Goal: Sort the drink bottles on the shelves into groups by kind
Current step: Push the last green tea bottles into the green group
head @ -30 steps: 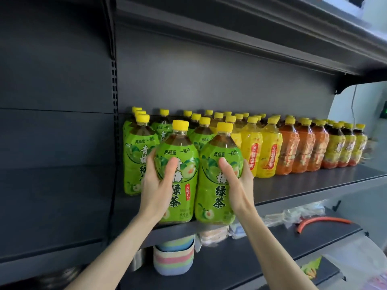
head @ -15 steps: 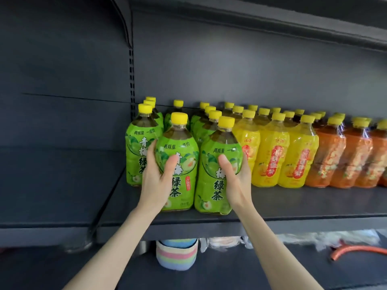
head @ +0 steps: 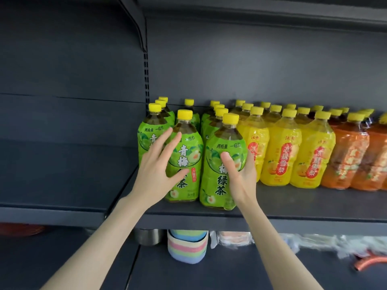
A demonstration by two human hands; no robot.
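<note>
Two green-labelled tea bottles with yellow caps stand at the front of the dark shelf [head: 314, 208]. My right hand [head: 240, 176] wraps around the right one [head: 222, 164], thumb on its label. My left hand [head: 157, 166] has its fingers spread, the palm resting loosely against the left green bottle [head: 188, 155] without clasping it. More green bottles [head: 152, 126] stand in rows behind and to the left. To the right come rows of yellow-labelled bottles [head: 280, 151], then orange-labelled bottles [head: 345, 160].
The shelf bay to the left [head: 62, 174] holds nothing that I can see. On the lower shelf are a striped pastel container [head: 187, 248], a metal pot [head: 148, 236], plastic-wrapped packs [head: 234, 237] and an orange hose [head: 370, 262]. Another shelf board [head: 251, 15] hangs overhead.
My left hand has loosened its grasp on the left green bottle and spread its fingers. Both front bottles stand further back on the shelf. The view has shifted left and closer.
</note>
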